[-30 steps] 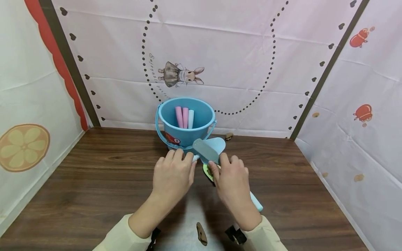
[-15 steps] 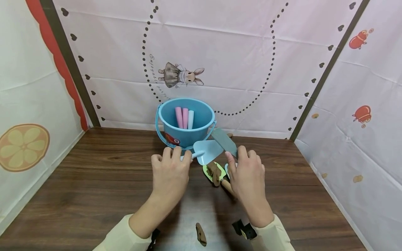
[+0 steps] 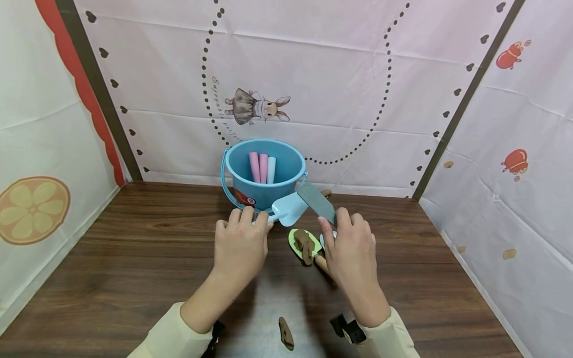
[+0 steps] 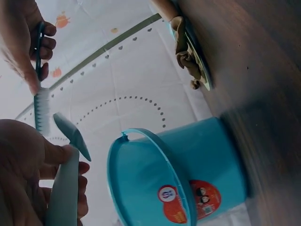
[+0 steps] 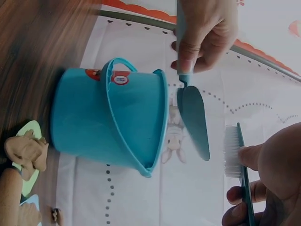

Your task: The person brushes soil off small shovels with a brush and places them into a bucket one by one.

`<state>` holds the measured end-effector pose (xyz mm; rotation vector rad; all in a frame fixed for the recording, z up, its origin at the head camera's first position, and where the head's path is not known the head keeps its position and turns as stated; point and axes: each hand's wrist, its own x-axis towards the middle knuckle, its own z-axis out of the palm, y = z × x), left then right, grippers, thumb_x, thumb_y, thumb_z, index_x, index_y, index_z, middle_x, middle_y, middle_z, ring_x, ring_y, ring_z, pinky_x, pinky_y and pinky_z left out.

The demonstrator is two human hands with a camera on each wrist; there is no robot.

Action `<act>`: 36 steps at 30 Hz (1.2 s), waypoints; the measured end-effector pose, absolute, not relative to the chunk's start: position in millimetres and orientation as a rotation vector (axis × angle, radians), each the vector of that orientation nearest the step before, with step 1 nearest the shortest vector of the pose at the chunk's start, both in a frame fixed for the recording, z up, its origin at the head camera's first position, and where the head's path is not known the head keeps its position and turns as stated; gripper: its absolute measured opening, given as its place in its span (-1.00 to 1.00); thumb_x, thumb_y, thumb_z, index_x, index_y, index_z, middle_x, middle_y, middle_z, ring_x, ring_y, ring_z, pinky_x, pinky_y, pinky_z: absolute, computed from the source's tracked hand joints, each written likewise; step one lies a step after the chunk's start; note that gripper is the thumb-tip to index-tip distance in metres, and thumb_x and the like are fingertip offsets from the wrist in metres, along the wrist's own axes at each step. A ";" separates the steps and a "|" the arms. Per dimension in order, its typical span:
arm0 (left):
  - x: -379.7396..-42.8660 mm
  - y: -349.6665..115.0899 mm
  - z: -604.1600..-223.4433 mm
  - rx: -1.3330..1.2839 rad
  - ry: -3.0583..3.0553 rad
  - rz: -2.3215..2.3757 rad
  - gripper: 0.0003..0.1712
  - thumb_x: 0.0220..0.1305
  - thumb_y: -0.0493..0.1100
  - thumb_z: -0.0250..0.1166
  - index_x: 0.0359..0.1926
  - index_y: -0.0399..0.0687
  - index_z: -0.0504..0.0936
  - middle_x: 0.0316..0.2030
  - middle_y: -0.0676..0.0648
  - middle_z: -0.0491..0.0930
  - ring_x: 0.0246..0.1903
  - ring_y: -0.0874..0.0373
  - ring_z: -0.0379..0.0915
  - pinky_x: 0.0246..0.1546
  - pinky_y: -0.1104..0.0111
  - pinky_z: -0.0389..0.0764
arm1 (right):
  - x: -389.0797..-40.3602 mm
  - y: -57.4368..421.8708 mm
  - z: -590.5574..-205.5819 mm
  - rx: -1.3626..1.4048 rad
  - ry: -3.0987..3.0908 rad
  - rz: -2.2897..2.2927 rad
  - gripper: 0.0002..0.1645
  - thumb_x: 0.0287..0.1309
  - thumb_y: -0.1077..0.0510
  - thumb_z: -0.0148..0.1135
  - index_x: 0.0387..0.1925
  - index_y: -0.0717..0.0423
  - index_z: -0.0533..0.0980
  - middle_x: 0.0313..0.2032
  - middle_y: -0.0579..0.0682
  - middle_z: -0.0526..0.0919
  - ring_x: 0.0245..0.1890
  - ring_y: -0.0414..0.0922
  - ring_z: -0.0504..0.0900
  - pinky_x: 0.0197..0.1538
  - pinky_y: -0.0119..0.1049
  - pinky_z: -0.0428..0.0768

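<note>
My left hand (image 3: pixel 239 246) grips the handle of a pale blue toy trowel (image 3: pixel 290 210), its blade pointing to the upper right in the head view. My right hand (image 3: pixel 353 248) holds a brush with a teal back (image 3: pixel 317 203), thumb pressed along it. White bristles (image 5: pixel 233 150) face the trowel blade (image 5: pixel 193 117) in the right wrist view, with a gap between them. Both tools are held in the air before the blue bucket (image 3: pixel 268 193). Its red sticker (image 4: pixel 207 197) shows in the left wrist view.
Inside the bucket stand two pink handles (image 3: pixel 254 167) and a pale blue handle (image 3: pixel 271 170). A small green trowel (image 3: pixel 293 241) carries brown clay-like lumps (image 3: pixel 305 244) on the wooden table. One brown piece (image 3: pixel 286 333) lies near the front; another brown lump (image 3: pixel 326 193) sits beside the bucket.
My right hand has moved the brush rightward, off the trowel blade it overlapped in the head view. The left hand has shifted slightly left and turned the blade upward.
</note>
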<state>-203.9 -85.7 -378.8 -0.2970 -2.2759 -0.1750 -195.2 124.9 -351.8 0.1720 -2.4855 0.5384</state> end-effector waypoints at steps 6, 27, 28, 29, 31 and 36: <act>-210.8 -94.3 -377.5 -0.269 -2.616 -0.764 -0.73 0.50 0.04 0.18 -0.11 -0.03 0.66 -0.36 -0.07 0.53 -0.34 0.03 0.49 -0.43 0.15 0.53 | -185.5 117.4 -346.8 0.240 -2.474 0.545 -0.54 0.44 -0.21 0.10 -0.18 0.13 0.47 -0.46 0.01 0.35 -0.45 -0.01 0.36 -0.38 -0.12 0.36; -217.2 -103.0 -371.5 -0.357 -2.248 -2.989 -0.64 0.58 0.03 0.01 0.00 -0.17 0.51 -0.36 0.02 0.52 -0.48 0.25 0.43 -0.52 0.40 0.45 | -197.6 113.8 -363.7 0.406 -2.505 0.514 -0.60 0.40 -0.20 0.13 -0.33 0.04 0.40 -0.55 -0.02 0.27 -0.58 -0.08 0.28 -0.49 -0.19 0.30; -216.9 -103.1 -370.7 -0.380 -2.265 -2.972 -0.65 0.58 0.02 0.00 -0.02 -0.18 0.51 -0.38 0.02 0.52 -0.49 0.25 0.42 -0.52 0.39 0.44 | -200.8 117.7 -363.1 0.381 -2.504 0.538 -0.60 0.41 -0.20 0.12 -0.31 0.04 0.41 -0.54 0.00 0.28 -0.57 -0.06 0.29 -0.48 -0.18 0.32; -216.4 -103.4 -369.7 -0.405 -2.284 -2.952 -0.65 0.58 0.02 0.00 -0.05 -0.18 0.52 -0.40 0.02 0.50 -0.49 0.25 0.41 -0.53 0.39 0.43 | -204.4 121.9 -362.8 0.354 -2.501 0.559 -0.59 0.42 -0.20 0.11 -0.29 0.06 0.42 -0.53 0.02 0.29 -0.55 -0.04 0.31 -0.48 -0.16 0.33; -215.5 -104.0 -368.3 -0.448 -2.320 -2.912 -0.64 0.58 0.02 -0.02 -0.08 -0.19 0.52 -0.42 0.02 0.47 -0.50 0.24 0.38 -0.53 0.39 0.42 | -210.2 130.2 -361.8 0.288 -2.510 0.598 -0.59 0.44 -0.19 0.07 -0.23 0.08 0.43 -0.51 0.05 0.31 -0.53 -0.01 0.32 -0.46 -0.15 0.35; -213.4 -104.6 -366.0 -0.463 -2.361 -2.868 -0.62 0.58 0.04 -0.02 -0.10 -0.19 0.53 -0.41 0.01 0.44 -0.50 0.23 0.36 -0.53 0.39 0.42 | -210.5 138.1 -355.4 0.207 -2.544 0.609 -0.54 0.46 -0.21 0.03 -0.15 0.12 0.46 -0.46 0.07 0.34 -0.49 0.01 0.35 -0.41 -0.14 0.38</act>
